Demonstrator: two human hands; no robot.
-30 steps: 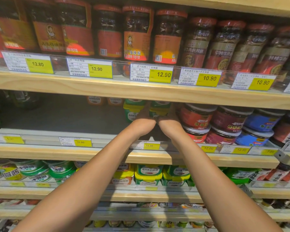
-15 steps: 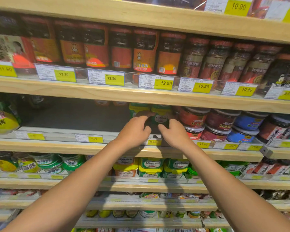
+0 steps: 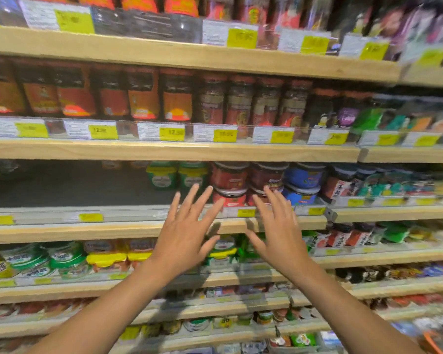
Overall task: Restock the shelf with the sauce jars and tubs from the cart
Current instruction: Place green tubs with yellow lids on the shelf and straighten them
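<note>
Forearms: the left forearm [image 3: 105, 300] and right forearm [image 3: 343, 302] both reach up and forward from the bottom of the view, side by side.
Left hand [image 3: 187, 233]: held in front of the shelf edge, palm away, fingers straight and fanned. The grip is apart and holds nothing.
Right hand [image 3: 276, 231]: just beside the left and level with it, fingers also spread. The grip is apart and empty.
Shelf [image 3: 87, 231]: its wooden lip runs across behind both palms, and the fingertips rise over the price strip [image 3: 128, 215] on top of it.
Green tubs [image 3: 177, 175]: two yellow-lidded tubs sit side by side on this shelf, set back from the lip. They lie up and beyond the left fingertips, apart from them.
Red tubs [image 3: 229, 178]: stacked two high just right of the green ones, between the two hands as seen from here. Blue tubs [image 3: 303, 177] stand further right.
Open board [image 3: 74, 187]: dark shelf floor shows left of the green tubs, running well off to the left.
Deciding relation: the room for more stock lies left of the green tubs, so the left hand is the nearer one. New tubs would go in upright, fed front to back.
Cart: not in view, so the stock yet to be shelved cannot be placed from here. Most likely both free hands go back to it next.
Tall jars [image 3: 177, 98]: a full row on the shelf above, blurred.
</note>
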